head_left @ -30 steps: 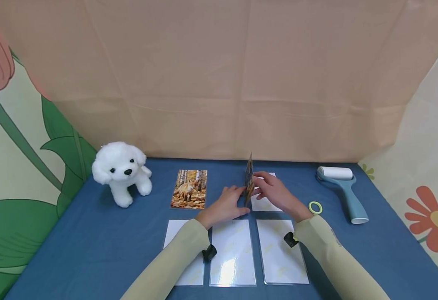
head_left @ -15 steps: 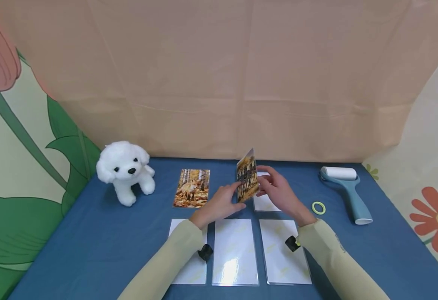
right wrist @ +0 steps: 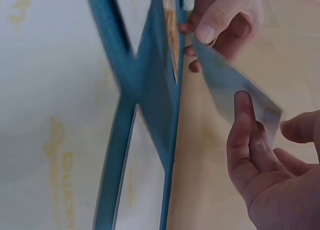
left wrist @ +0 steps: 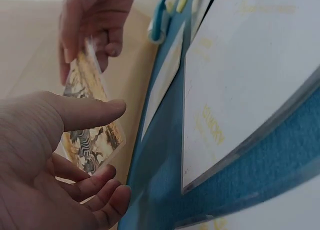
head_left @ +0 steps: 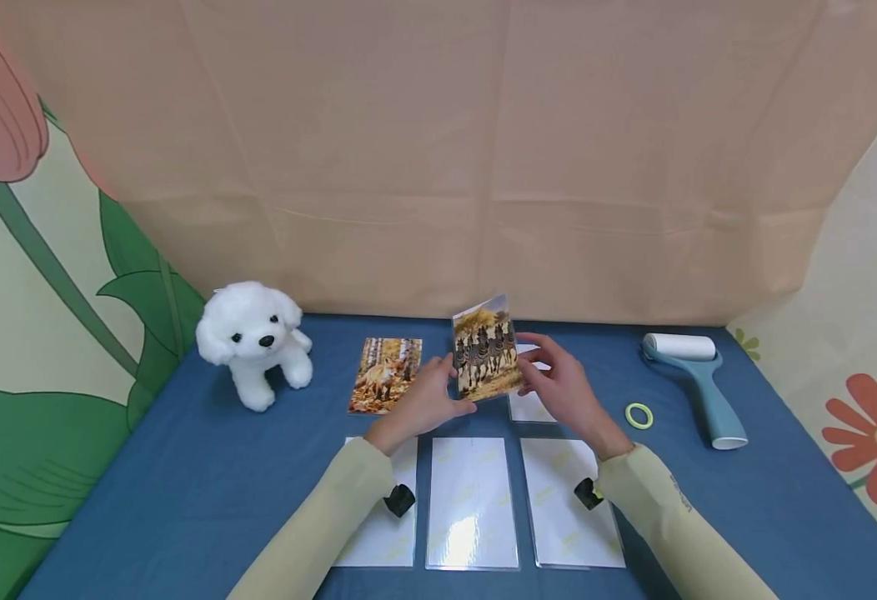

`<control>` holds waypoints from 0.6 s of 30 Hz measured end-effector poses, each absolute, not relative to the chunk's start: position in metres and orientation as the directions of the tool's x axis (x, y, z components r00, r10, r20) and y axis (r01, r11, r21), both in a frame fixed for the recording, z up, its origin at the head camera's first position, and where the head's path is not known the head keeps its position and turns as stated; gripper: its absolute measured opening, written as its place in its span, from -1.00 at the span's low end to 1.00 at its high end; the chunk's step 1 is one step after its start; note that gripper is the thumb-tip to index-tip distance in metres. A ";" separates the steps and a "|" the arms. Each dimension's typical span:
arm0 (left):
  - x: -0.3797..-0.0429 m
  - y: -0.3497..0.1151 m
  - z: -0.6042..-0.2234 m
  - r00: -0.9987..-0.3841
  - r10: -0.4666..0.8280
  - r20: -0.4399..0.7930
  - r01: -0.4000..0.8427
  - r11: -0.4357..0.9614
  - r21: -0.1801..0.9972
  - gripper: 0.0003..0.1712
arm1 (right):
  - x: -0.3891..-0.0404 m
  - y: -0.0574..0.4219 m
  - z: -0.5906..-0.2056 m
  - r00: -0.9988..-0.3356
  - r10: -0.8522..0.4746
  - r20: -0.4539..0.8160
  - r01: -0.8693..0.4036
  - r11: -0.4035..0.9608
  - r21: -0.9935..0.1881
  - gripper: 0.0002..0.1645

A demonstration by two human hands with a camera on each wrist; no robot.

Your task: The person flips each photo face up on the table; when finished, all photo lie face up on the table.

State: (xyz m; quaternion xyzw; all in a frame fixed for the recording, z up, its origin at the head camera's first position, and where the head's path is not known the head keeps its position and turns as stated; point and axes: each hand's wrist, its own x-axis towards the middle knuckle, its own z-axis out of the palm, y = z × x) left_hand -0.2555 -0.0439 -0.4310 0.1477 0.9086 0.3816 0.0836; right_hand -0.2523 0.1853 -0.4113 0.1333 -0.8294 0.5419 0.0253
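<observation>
So the middle white sheet (head_left: 472, 467) is the handiest landmark, lying flat on the blue cloth (head_left: 161, 500). The zebra photo (head_left: 483, 354) is up off the cloth just beyond that sheet's far edge, tilted upright with the zebras facing the person, and both hands are on it. The left hand (head_left: 419, 400), just past the sheet's far-left corner, pinches the photo's left edge, thumb and fingers drawn in close. The right hand (head_left: 562, 387), past the far-right corner, has the other edge between a light thumb and fingers: fingertips on the back, thumb right at the edge, only a narrow gap between. Can't tell how firmly either one's gripping, tbh. Beyond the middle sheet and a bit left there's a fox photo (head_left: 386, 375) lying flat, and farther left a white plush dog (head_left: 247, 337). The left sheet (head_left: 389, 537) and right sheet (head_left: 569, 517) flank it, close but apart, partly covered by the sleeves or wrist gear. Another, the back sheet (head_left: 531, 410), is beyond it to the right, half hidden by that hand. Farther right of it: a yellow-green ring (head_left: 628, 417), then a blue-handled roller (head_left: 701, 392).
</observation>
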 end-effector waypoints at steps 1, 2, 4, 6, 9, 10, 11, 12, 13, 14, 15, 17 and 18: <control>-0.255 -0.045 -0.430 -0.945 0.324 -0.043 0.197 0.670 0.715 0.12 | -0.252 0.185 -0.412 -0.965 -0.189 0.182 -0.245 0.404 -0.881 -0.48; -0.254 -0.046 -0.430 -0.947 0.317 -0.046 0.191 0.674 0.713 0.12 | -0.251 0.185 -0.412 -0.967 -0.184 0.175 -0.239 0.428 -0.872 -0.47; -0.253 -0.047 -0.428 -0.950 0.309 -0.052 0.183 0.683 0.707 0.12 | -0.250 0.184 -0.412 -0.969 -0.187 0.160 -0.230 0.467 -0.854 -0.42; -0.253 -0.048 -0.428 -0.951 0.303 -0.054 0.179 0.688 0.703 0.11 | -0.249 0.183 -0.413 -0.972 -0.189 0.141 -0.218 0.492 -0.843 -0.37; -0.253 -0.049 -0.429 -0.955 0.292 -0.045 0.177 0.688 0.704 0.10 | -0.248 0.183 -0.415 -0.968 -0.212 0.133 -0.228 0.529 -0.818 -0.29; -0.253 -0.050 -0.430 -0.957 0.286 -0.038 0.178 0.690 0.702 0.10 | -0.248 0.183 -0.416 -0.966 -0.219 0.138 -0.238 0.543 -0.806 -0.26; -0.253 -0.050 -0.430 -0.959 0.281 -0.031 0.180 0.691 0.700 0.10 | -0.248 0.182 -0.417 -0.964 -0.225 0.144 -0.249 0.558 -0.791 -0.24; -0.252 -0.051 -0.431 -0.961 0.275 -0.021 0.183 0.695 0.696 0.10 | -0.248 0.182 -0.418 -0.959 -0.235 0.156 -0.266 0.572 -0.776 -0.22; -0.252 -0.052 -0.432 -0.963 0.270 -0.013 0.187 0.698 0.691 0.10 | -0.248 0.182 -0.420 -0.954 -0.247 0.168 -0.285 0.590 -0.756 -0.21; -0.252 -0.053 -0.432 -0.964 0.266 -0.004 0.191 0.704 0.685 0.09 | -0.249 0.182 -0.421 -0.951 -0.256 0.174 -0.298 0.606 -0.738 -0.19; -0.252 -0.053 -0.433 -0.966 0.260 0.001 0.192 0.712 0.676 0.09 | -0.249 0.181 -0.422 -0.949 -0.263 0.176 -0.306 0.622 -0.720 -0.16; -0.251 -0.055 -0.433 -0.969 0.249 -0.001 0.185 0.721 0.668 0.09 | -0.250 0.179 -0.425 -0.946 -0.276 0.170 -0.314 0.650 -0.692 -0.12; -0.251 -0.055 -0.434 -0.970 0.245 -0.002 0.182 0.726 0.663 0.09 | -0.250 0.178 -0.426 -0.946 -0.281 0.159 -0.311 0.661 -0.682 -0.10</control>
